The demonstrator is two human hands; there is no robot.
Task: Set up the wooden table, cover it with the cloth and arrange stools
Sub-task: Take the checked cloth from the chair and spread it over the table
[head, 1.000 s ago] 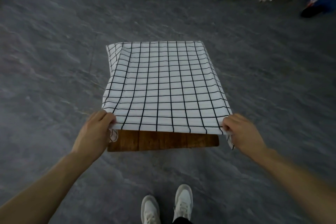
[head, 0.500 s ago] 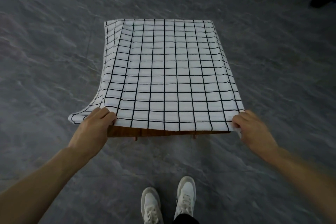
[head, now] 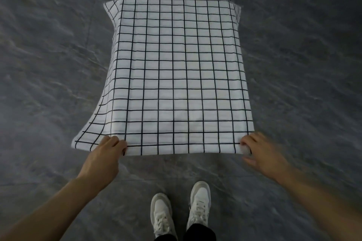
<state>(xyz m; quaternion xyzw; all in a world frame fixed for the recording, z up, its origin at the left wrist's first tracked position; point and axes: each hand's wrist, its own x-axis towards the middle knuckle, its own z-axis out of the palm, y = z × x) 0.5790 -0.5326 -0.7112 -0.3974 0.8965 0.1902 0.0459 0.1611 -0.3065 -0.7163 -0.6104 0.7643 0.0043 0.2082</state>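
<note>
Pinching the cloth (head: 176, 76) near edge, left hand (head: 105, 154) and right hand (head: 260, 154) each at a corner. Cloth runs lengthwise toward 12 o'clock, both hands equally close.

Both arms bare, reaching fwd & down, spread wide apart. Left hand (head: 106, 155) palm down, back of hand up, fingers (head: 119, 143) curled, pinching the near left edge of the cloth (head: 176, 76). Right hand (head: 260, 154) motion-blurred, palm down, fingers bent at the near right corner of cloth; grip there too blurred to tell. White shoes (head: 181, 211) side by side betw. the forearms.
</note>
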